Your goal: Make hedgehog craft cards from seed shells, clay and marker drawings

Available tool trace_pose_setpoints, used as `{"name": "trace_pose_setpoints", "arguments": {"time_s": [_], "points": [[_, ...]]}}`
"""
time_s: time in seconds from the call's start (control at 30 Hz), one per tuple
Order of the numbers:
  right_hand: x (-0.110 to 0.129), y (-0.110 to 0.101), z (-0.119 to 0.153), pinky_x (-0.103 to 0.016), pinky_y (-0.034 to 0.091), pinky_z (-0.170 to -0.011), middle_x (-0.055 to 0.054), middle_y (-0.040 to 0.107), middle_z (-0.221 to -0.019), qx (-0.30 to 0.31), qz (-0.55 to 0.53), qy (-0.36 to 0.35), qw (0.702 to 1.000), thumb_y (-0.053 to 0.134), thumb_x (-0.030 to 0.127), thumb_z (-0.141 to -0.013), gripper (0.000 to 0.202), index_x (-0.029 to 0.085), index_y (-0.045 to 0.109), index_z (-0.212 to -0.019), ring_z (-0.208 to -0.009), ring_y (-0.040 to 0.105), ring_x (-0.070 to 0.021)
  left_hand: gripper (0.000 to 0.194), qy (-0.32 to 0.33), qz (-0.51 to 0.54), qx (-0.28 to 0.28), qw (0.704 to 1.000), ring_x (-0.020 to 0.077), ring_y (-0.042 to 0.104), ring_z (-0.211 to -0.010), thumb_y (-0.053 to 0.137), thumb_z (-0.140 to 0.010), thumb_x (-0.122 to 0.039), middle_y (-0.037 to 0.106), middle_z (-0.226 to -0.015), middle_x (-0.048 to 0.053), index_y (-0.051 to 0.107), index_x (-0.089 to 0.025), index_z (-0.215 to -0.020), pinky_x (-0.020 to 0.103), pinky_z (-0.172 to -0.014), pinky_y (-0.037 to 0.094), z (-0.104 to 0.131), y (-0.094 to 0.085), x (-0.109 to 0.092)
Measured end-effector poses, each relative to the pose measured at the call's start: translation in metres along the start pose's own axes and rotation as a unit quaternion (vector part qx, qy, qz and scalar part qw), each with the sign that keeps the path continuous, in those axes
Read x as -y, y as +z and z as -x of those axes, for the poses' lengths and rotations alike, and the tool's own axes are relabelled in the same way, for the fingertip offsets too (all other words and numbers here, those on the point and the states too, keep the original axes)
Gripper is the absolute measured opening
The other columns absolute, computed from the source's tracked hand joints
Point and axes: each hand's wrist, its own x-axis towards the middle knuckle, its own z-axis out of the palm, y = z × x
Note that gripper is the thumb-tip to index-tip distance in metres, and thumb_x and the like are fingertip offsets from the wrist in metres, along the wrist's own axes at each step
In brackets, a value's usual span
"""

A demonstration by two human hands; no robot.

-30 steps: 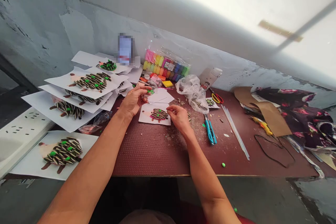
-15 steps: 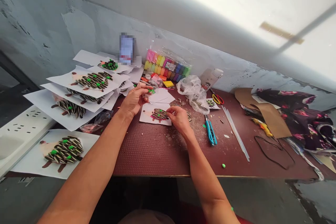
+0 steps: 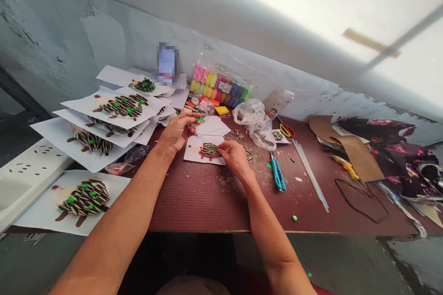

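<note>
A white card [image 3: 192,154] lies in front of me, bearing a small hedgehog picture [image 3: 209,150] with sunflower-seed spines and green dots. My left hand [image 3: 180,131] is raised above the card's upper left corner, pinching a lump of green clay [image 3: 200,120]. At the hedgehog's right edge, my right hand [image 3: 233,154] has thumb and forefinger pressed together against the picture; whatever is between those fingertips is hidden. Loose sunflower seeds [image 3: 238,135] are scattered behind and beside the right hand. Another sheet of white paper [image 3: 212,125] lies just behind the card.
Finished-looking hedgehog sheets [image 3: 114,107] are stacked at left, near a power strip [image 3: 31,166]. Behind are a clay pack [image 3: 221,85], a plastic bag [image 3: 254,117] and a white bottle [image 3: 279,101]. On the right lie a blue cutter [image 3: 278,173], scissors [image 3: 286,130] and glue sticks [image 3: 311,175].
My right hand has shifted very slightly left over the hedgehog's right edge. The left hand keeps its place with the green clay.
</note>
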Motion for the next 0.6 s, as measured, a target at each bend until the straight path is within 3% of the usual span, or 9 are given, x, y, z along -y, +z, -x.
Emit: {"name": "trace_pose_setpoints", "arguments": {"time_s": [0.3,0.6], "points": [[0.002,-0.0005,0.0002,-0.027,0.046,-0.077,-0.005,0.076,-0.097,0.005,0.024,0.006,1.0,0.063,0.01,-0.085,0.029,0.023,0.082,-0.101,-0.082,0.066,-0.0174,0.018,0.001,-0.004,0.007,1.0,0.0077,0.047,-0.054,0.07,-0.059,-0.014,0.065,-0.07,0.003,0.076,-0.014,-0.076,0.021,-0.049,0.038,-0.0009,-0.0016,-0.0002],[-0.0013,0.0027,-0.0002,-0.027,0.045,-0.075,-0.002,0.073,-0.089,-0.016,-0.004,-0.002,1.0,0.067,0.013,-0.084,0.021,0.024,0.08,-0.096,-0.078,0.062,-0.0159,0.018,0.002,-0.004,0.007,1.0,0.0077,0.047,-0.053,0.07,-0.059,-0.014,0.065,-0.069,0.003,0.076,-0.015,-0.077,0.021,-0.048,0.038,-0.0016,-0.0022,0.0014]]}}
